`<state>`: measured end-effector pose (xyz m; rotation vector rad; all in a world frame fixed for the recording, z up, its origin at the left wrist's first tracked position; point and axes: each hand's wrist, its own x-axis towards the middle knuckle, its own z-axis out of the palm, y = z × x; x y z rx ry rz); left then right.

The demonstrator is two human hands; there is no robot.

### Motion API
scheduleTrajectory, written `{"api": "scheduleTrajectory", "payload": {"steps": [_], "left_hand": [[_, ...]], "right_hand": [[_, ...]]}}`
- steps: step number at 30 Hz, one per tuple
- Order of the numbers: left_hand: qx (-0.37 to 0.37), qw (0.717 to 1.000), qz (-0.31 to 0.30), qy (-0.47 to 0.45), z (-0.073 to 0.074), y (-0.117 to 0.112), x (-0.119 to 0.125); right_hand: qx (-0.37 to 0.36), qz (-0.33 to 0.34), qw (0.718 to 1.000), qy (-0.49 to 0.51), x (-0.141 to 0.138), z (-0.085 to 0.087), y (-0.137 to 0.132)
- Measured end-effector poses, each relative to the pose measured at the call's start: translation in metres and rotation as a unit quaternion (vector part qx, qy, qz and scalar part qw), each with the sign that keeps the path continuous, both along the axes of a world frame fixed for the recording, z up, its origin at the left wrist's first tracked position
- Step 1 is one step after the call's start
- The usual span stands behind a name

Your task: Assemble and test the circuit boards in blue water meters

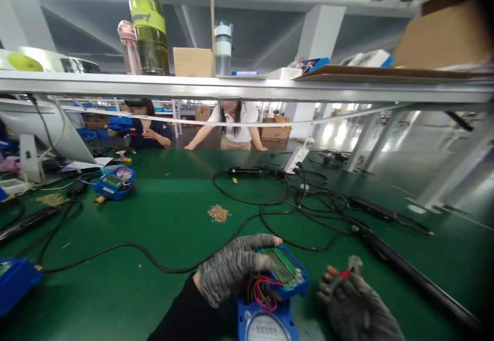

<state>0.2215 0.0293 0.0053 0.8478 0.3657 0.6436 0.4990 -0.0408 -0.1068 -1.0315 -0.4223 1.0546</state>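
My left hand [235, 264], in a grey fingerless-tip glove, grips the upper half of a blue meter housing [304, 285]. Set in that half is a green circuit board with a display [281, 266], and my thumb lies over its left side. Red and dark wires [264, 294] run from it down to the lower blue part with a round counter dial [266, 328]. To the right, my gloved right hand [355, 300] is closed round a small red item with a pale grey tip [354, 265]; its kind is blurred. This hand is apart from the meter.
A pile of small brass-coloured screws [218, 213] lies ahead. Black cables [247, 217] cross the bench toward a white power strip [296, 160]. Another blue meter [115, 182] stands at left, near a monitor [50, 130]. A shelf [247, 88] spans above; two people are beyond the bench.
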Motion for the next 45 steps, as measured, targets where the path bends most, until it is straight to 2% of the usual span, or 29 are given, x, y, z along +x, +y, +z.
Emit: {"api": "scheduleTrajectory", "payload": {"steps": [3,7,12,15,16,17,18,19,21,23,24,26,29,32,45], "left_hand": [[-0.007,1.000,0.008,-0.007,0.000,-0.001,0.002],[-0.013,1.000,0.008,-0.001,0.003,-0.002,0.002],[-0.011,1.000,-0.013,0.003,0.006,-0.002,-0.002],[-0.008,0.999,-0.031,0.024,0.009,-0.001,-0.003],[-0.006,0.999,-0.032,0.030,0.009,-0.001,-0.003],[-0.003,0.999,-0.033,0.036,0.010,-0.001,-0.004],[0.000,0.999,-0.033,0.040,0.011,-0.001,-0.004],[0.001,0.998,-0.033,0.046,0.011,-0.001,-0.004],[0.005,0.998,-0.033,0.056,0.013,-0.001,-0.004],[0.010,0.997,-0.033,0.069,0.013,-0.002,-0.004],[0.011,0.997,-0.032,0.072,0.014,-0.002,-0.004],[0.012,0.997,-0.030,0.076,0.015,-0.004,-0.005],[0.016,0.996,-0.022,0.080,0.018,-0.005,-0.005],[0.022,0.996,-0.027,0.081,0.017,-0.005,-0.005],[0.026,0.998,-0.035,0.051,0.015,-0.003,-0.004]], "right_hand": [[-0.019,-0.033,0.999,0.021,-0.005,-0.002,0.005],[-0.034,0.018,0.999,0.038,-0.014,0.015,0.002],[0.001,0.040,0.988,-0.147,-0.022,0.041,-0.018],[0.020,0.023,0.966,-0.257,-0.011,0.070,-0.035],[0.054,0.009,0.923,-0.382,-0.006,0.085,-0.040],[0.093,0.003,0.852,-0.515,-0.001,0.101,-0.044],[0.128,0.013,0.769,-0.626,0.003,0.119,-0.047],[0.161,0.022,0.692,-0.703,0.004,0.136,-0.048],[0.183,0.044,0.572,-0.799,0.003,0.168,-0.048],[0.196,0.080,0.469,-0.857,-0.005,0.193,-0.043],[0.197,0.089,0.429,-0.877,-0.010,0.201,-0.040],[0.184,0.105,0.369,-0.905,-0.020,0.213,-0.035],[0.161,0.128,0.313,-0.927,-0.032,0.222,-0.029],[0.146,0.146,0.283,-0.937,-0.039,0.225,-0.025],[0.155,0.162,0.230,-0.947,-0.050,0.232,-0.016]]}}
